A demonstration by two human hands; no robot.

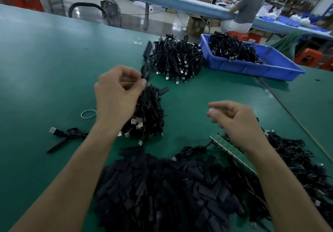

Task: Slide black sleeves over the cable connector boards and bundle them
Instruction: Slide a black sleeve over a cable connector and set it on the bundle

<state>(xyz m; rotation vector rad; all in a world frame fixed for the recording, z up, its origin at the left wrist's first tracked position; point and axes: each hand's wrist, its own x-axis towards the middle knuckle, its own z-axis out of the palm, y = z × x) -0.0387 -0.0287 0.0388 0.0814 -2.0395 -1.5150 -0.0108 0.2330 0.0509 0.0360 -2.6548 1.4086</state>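
The green surface [45,66] fills most of the view. Its widest bare stretch lies to the left and beyond the left forearm. Its far edge runs diagonally across the top, and a seam cuts diagonally down the right side.

A heap of black sleeves [162,186] lies nearest the person, between the two forearms. A loose heap of cables [297,159] spreads along the right side, close to the seam. A blue bin [252,67] with more cables in it stands at the far right, and a far pile of cables [177,60] sits just beside it on the left.

Both forearms reach forward over the sleeve heap. The left hand [117,94] is raised above a cable bundle [147,116], back toward the camera and fingers curled. Its grip is clenched on a motion-blurred sleeved cable [146,60] that rises toward the far pile. The right hand [234,118] hovers well apart from the left, over bare green, with its fingers loosely curled. It is blurred, and I cannot tell whether its grip holds anything.

A green connector board [232,152] lies tilted under the right wrist, at the edge of the right heap. A single cable [66,134] rests left of the left forearm. A rubber band [88,114] lies flat just left of the left wrist.
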